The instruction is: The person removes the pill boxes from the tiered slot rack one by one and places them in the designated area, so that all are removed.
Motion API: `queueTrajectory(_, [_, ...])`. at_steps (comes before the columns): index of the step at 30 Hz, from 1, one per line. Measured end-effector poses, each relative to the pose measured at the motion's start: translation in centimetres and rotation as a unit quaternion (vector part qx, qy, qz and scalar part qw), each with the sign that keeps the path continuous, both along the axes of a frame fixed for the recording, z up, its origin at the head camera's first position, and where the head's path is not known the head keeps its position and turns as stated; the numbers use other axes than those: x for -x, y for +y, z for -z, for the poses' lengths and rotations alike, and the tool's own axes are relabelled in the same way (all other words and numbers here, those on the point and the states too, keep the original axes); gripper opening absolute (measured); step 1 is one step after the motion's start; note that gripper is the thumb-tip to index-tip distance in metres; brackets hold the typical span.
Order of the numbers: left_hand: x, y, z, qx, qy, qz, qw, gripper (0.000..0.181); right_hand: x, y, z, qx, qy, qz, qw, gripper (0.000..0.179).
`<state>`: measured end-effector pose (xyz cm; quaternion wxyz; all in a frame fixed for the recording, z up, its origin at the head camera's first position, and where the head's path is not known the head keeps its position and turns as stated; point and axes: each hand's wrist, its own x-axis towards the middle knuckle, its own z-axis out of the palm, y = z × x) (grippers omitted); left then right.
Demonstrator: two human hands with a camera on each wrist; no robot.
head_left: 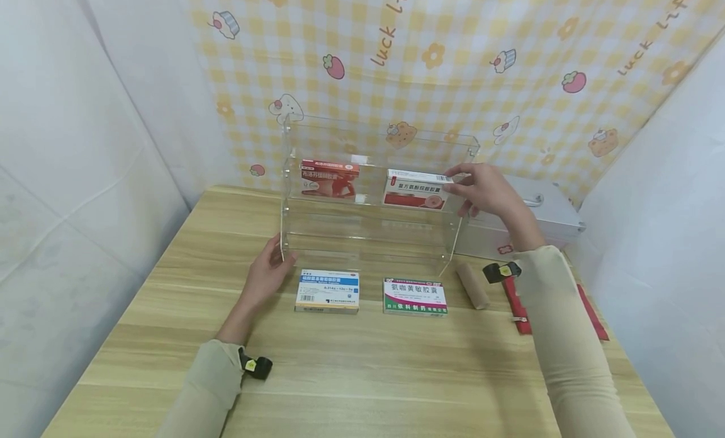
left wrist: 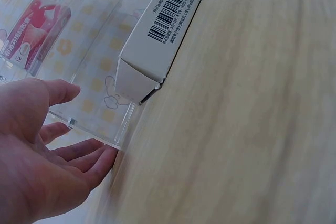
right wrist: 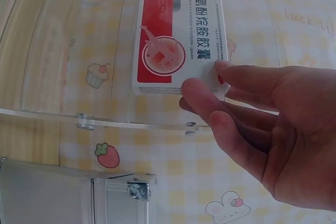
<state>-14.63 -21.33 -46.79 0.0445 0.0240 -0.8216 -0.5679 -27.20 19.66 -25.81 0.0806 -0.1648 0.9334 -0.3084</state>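
A clear acrylic shelf rack (head_left: 368,236) stands on the table. My left hand (head_left: 270,265) holds its lower left side panel, thumb on the inner side and fingers outside, as the left wrist view shows (left wrist: 47,156). My right hand (head_left: 481,189) pinches the right end of a white and red medicine box (head_left: 416,189) on a middle tier. In the right wrist view, fingertips meet that box's (right wrist: 181,35) end. On the same tier, to the left, sits a red medicine box (head_left: 330,179).
Before the rack lie a blue and white medicine box (head_left: 326,292) and a green and white one (head_left: 415,297). To the right are a tan roll (head_left: 472,287), a red zippered pouch (head_left: 518,306) and a silver case (head_left: 544,211). A checked curtain (head_left: 362,48) hangs behind.
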Motion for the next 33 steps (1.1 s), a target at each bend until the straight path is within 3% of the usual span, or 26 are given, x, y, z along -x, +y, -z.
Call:
queueTrajectory(11, [0.01,0.01,-0.05,-0.001,-0.002,-0.001,1.0000,0.067,0.29,0.38,0.39,0.014,0.026,-0.010,0.9995,0.036])
queueTrajectory(33, [0.04,-0.04,0.01,0.003,-0.005,-0.001,1.0000,0.067,0.27,0.35,0.35,0.054,0.070,0.018,0.9959,0.034])
